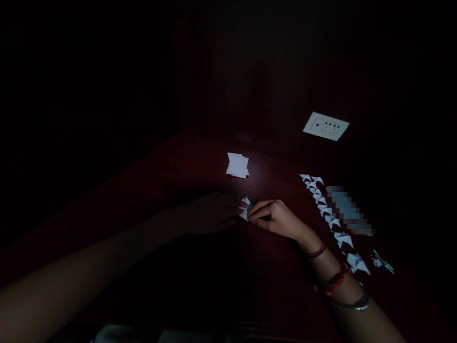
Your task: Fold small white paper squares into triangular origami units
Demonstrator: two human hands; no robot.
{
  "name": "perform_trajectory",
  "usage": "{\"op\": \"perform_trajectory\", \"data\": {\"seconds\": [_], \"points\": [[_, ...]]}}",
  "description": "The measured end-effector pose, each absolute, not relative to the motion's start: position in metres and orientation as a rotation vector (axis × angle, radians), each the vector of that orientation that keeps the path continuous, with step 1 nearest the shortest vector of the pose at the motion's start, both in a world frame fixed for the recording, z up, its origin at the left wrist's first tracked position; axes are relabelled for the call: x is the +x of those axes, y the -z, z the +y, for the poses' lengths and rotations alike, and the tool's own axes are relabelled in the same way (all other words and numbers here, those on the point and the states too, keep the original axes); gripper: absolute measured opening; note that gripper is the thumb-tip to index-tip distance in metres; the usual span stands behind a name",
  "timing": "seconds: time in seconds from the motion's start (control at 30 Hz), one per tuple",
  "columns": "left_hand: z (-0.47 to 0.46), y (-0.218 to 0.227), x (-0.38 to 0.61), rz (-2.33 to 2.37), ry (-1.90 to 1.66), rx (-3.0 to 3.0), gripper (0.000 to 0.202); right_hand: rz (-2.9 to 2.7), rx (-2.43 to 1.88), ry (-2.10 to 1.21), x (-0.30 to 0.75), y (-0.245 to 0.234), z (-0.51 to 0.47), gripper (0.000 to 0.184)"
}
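A small white piece of folded paper (244,208) lies on the dark red table between my hands. From the left, my left hand (217,212) reaches over it in shadow, fingers stretched out and their tips resting on the paper's left part. Thumb and fingers of my right hand (273,215) are pinched together at its right edge. Part of the paper is hidden under the fingertips. Just beyond it sits a loose stack of white paper squares (237,165).
Several folded paper pieces (323,208) form a row along the right side. Beside them lie a blurred-out bluish flat object (350,211) and a small pale item (382,262) of unclear kind. A white power socket (326,126) is on the back wall. The surroundings are very dark.
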State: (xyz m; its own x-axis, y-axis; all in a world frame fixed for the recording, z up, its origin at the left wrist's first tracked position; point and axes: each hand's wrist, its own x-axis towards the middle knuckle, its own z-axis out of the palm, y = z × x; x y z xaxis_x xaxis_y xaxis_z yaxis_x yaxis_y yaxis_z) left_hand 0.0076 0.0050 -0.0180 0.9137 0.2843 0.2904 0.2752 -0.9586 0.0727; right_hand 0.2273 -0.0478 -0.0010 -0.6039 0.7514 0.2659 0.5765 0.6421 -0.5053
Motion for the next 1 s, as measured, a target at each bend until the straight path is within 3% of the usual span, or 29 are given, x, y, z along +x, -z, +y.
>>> {"op": "perform_trajectory", "data": {"seconds": [1.0], "points": [[0.012,0.025,0.011,0.457,-0.424,3.116,0.036,-2.487,-1.123,-0.269,0.232,-0.001,-0.050,0.025]]}}
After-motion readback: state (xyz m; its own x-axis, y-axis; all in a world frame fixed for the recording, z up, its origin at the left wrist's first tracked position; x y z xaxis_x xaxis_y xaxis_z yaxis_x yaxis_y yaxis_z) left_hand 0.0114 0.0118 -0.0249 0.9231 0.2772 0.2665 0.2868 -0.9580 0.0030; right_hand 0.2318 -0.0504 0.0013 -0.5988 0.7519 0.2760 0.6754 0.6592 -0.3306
